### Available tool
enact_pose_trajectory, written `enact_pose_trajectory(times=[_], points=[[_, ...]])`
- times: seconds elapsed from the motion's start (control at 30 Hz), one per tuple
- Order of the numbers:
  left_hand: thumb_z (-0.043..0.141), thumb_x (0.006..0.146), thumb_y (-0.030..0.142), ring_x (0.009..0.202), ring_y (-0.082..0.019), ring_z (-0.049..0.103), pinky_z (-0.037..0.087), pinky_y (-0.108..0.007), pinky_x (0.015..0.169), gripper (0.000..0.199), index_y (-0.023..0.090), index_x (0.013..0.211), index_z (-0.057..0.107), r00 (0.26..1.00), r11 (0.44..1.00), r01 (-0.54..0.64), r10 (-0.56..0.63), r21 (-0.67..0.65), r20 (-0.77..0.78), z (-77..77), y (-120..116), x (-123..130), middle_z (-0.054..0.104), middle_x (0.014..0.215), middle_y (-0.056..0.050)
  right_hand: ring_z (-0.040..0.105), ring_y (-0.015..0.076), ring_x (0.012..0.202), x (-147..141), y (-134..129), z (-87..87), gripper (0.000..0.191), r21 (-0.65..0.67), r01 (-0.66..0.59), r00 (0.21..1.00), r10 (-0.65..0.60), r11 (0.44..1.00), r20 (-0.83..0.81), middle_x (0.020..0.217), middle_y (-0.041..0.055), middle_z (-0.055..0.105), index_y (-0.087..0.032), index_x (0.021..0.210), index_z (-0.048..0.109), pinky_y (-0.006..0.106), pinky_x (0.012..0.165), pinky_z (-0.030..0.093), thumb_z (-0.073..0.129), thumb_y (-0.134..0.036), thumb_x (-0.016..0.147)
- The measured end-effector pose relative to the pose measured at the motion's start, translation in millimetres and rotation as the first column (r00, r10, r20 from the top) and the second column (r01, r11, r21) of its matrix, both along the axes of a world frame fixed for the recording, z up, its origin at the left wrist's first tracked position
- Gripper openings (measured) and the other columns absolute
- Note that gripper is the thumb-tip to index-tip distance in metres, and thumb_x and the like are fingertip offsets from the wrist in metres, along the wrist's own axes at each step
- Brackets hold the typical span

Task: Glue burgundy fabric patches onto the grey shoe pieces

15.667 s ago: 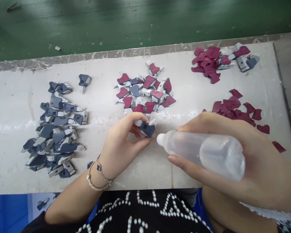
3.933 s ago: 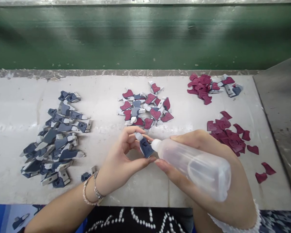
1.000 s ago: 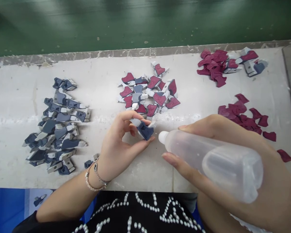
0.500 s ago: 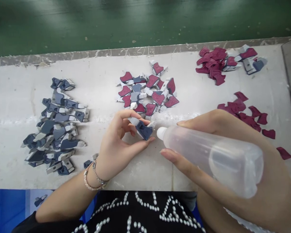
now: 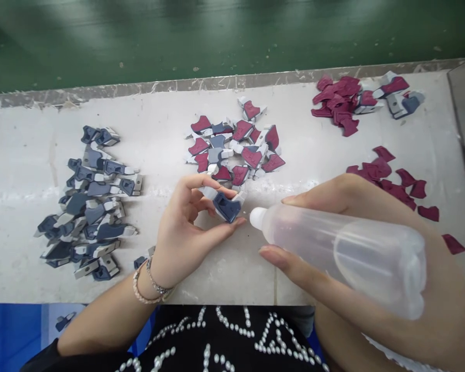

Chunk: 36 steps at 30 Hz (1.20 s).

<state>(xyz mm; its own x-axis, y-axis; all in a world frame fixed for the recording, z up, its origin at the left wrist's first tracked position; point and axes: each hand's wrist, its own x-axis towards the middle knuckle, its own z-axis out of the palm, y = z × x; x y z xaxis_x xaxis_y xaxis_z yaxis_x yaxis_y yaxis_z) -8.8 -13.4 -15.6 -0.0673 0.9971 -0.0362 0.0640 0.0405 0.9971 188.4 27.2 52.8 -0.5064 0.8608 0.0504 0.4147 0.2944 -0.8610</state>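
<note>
Between thumb and fingers, my left hand [image 5: 186,227] pinches a small navy-and-grey plastic part [image 5: 227,206], its recessed navy face turned up. My right hand [image 5: 333,274] is wrapped round a translucent squeeze bottle [image 5: 333,243], held tilted with its white tip [image 5: 257,217] pointing left. A small space separates that tip from the part. Behind my left hand lies a cluster of grey-and-navy parts with maroon pieces on them [image 5: 251,155].
A large pile of navy-and-grey parts [image 5: 96,212] covers the table's left side. Loose maroon pieces lie at the back right [image 5: 339,98] and beyond my right hand [image 5: 399,191]. A green surface [image 5: 232,46] runs along the far edge; a blue bin [image 5: 11,336] sits below left.
The bottle tip has drawn slightly away from the part and dipped a little. My left hand and the part have shifted slightly left.
</note>
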Motion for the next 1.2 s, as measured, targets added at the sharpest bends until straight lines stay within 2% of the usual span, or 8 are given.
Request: enact_pose_trajectory(times=[0.13, 0.23, 0.5, 0.6, 0.7, 0.8, 1.0, 1.2], points=[[0.083, 0.067, 0.004, 0.096, -0.017, 0.068, 0.06, -0.025, 0.078, 0.053, 0.023, 0.106, 0.051, 0.998, 1.0, 0.011, -0.01, -0.009, 0.065, 1.6, 2, -1, 0.067, 0.104, -0.003, 0.059, 0.0124, 0.058, 6, 1, 1.4, 0.031, -0.065, 0.124, 0.99, -0.128, 0.99, -0.064, 0.08, -0.0032, 0.063, -0.027, 0.092, 0.059, 0.024, 0.042, 0.049, 0.082, -0.041, 0.076], [0.082, 0.069, 0.004, 0.087, -0.013, 0.068, 0.061, -0.022, 0.076, 0.051, 0.024, 0.104, 0.05, 0.987, 0.998, 0.041, -0.033, -0.053, 0.157, 3.4, 3, -3, 0.065, 0.105, -0.001, 0.062, 0.0143, 0.069, 15, 5, 2.1, 0.04, -0.094, 0.146, 0.977, -0.158, 0.985, -0.142, 0.1, -0.0017, 0.065, -0.03, 0.107, 0.063, 0.025, 0.054, 0.056, 0.084, -0.028, 0.073], [0.08, 0.072, 0.006, 0.077, -0.009, 0.068, 0.061, -0.02, 0.074, 0.047, 0.025, 0.105, 0.051, 0.977, 0.998, 0.043, -0.032, -0.048, 0.212, 6.7, 2, -5, 0.064, 0.105, 0.0, 0.064, 0.0205, 0.079, 31, 9, -0.6, 0.062, -0.227, -0.052, 0.947, -0.024, 0.973, -0.321, 0.11, 0.0021, 0.065, -0.039, 0.125, 0.059, 0.032, 0.064, 0.056, 0.085, -0.024, 0.071], [0.08, 0.073, 0.008, 0.076, -0.009, 0.067, 0.062, -0.02, 0.074, 0.047, 0.024, 0.107, 0.052, 0.987, 0.999, -0.053, 0.053, -0.004, 0.151, 8.0, 3, -8, 0.065, 0.103, -0.001, 0.064, 0.0198, 0.083, 30, 8, -4.2, 0.05, -0.288, -0.13, 0.914, 0.003, 0.949, -0.405, 0.109, 0.0016, 0.065, -0.037, 0.122, 0.054, 0.031, 0.066, 0.055, 0.077, -0.022, 0.081], [0.08, 0.072, 0.008, 0.072, -0.008, 0.066, 0.061, -0.017, 0.069, 0.049, 0.025, 0.11, 0.053, 0.984, 0.989, -0.149, 0.145, 0.026, 0.103, 9.7, 6, -13, 0.064, 0.103, 0.0, 0.063, 0.0202, 0.105, 22, 2, -12.0, 0.042, -0.275, -0.051, 0.97, -0.018, 0.96, -0.242, 0.119, 0.0025, 0.065, -0.033, 0.126, 0.051, 0.035, 0.087, 0.053, 0.069, -0.021, 0.089], [0.083, 0.07, 0.011, 0.074, -0.009, 0.066, 0.059, -0.015, 0.063, 0.047, 0.024, 0.106, 0.055, 0.983, 0.983, -0.177, 0.175, 0.042, 0.048, 10.7, 8, -17, 0.063, 0.104, -0.001, 0.059, 0.0191, 0.12, 8, -9, -25.4, 0.035, -0.232, -0.1, 0.994, 0.088, 0.967, -0.06, 0.127, 0.0012, 0.065, -0.029, 0.122, 0.057, 0.036, 0.104, 0.048, 0.068, -0.023, 0.089], [0.088, 0.064, 0.024, 0.074, -0.012, 0.063, 0.06, -0.021, 0.061, 0.039, 0.02, 0.089, 0.059, 0.997, 0.999, -0.045, 0.045, 0.006, -0.06, 8.2, 7, -14, 0.061, 0.093, -0.001, 0.061, 0.0197, 0.121, 15, -19, -37.4, 0.048, -0.147, -0.162, 0.962, 0.19, 0.976, 0.195, 0.132, -0.0017, 0.064, -0.031, 0.13, 0.053, 0.032, 0.103, 0.052, 0.063, -0.016, 0.085], [0.086, 0.067, 0.027, 0.069, -0.014, 0.067, 0.061, -0.027, 0.063, 0.039, 0.02, 0.093, 0.059, 1.0, 0.994, 0.022, -0.021, -0.105, 0.009, 4.7, 5, -12, 0.062, 0.084, 0.0, 0.061, 0.0366, 0.105, 65, -5, -38.0, 0.028, 0.064, 0.056, 0.813, -0.082, 0.996, 0.576, 0.109, 0.0144, 0.07, -0.017, 0.117, 0.063, 0.058, 0.088, 0.052, 0.055, -0.018, 0.09]])
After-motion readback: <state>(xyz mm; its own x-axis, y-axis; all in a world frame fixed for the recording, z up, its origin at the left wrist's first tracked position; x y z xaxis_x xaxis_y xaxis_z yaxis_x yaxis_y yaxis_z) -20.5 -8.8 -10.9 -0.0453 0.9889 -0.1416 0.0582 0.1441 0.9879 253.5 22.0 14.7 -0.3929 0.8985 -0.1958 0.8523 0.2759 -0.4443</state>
